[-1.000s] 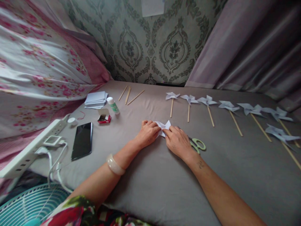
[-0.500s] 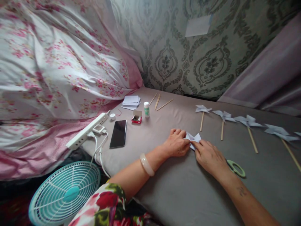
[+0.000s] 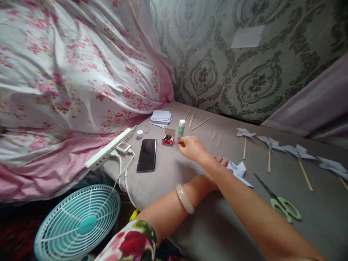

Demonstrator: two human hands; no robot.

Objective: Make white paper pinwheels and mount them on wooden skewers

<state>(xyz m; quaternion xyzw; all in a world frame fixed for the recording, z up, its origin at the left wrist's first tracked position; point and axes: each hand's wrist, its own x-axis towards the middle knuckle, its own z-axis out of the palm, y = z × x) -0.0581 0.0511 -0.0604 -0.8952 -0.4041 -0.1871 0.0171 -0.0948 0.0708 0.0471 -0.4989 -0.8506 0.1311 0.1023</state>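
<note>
Turquoise fan [image 3: 78, 221]: positioned below the grey surface [image 3: 174, 165], nearer and left of the red box [image 3: 168, 142]. Bangle [image 3: 185, 198]: worn on the left forearm, nearer than the red box and to its right. Green-handled scissors [image 3: 288, 210]: lie with blades closed, nearer and well to the right of the red box.

Left hand [image 3: 223, 162]: located nearer and right of the red box, its fingers touching the folded white paper [image 3: 237, 169]. The right forearm covers most of this hand; grip closure on the paper cannot be determined. The paper lies to the right of the red box.

Phone [image 3: 147, 155]: flat, nearer and left of the red box. Right hand [image 3: 191, 147]: crosses over the left arm, just right of the red box and apart from it. Thumb and index finger are bent close together; full closure, or any small item between them, cannot be determined.

Power strip [image 3: 108, 149]: left of the red box. Red box: lid raised, small dark items inside. White-capped bottle [image 3: 181, 129]: upright, just right of the red box. Pinwheels [image 3: 246, 133]: in a row, well to its right. Paper stack [image 3: 161, 118] and wooden sticks [image 3: 199, 124]: beyond it.
</note>
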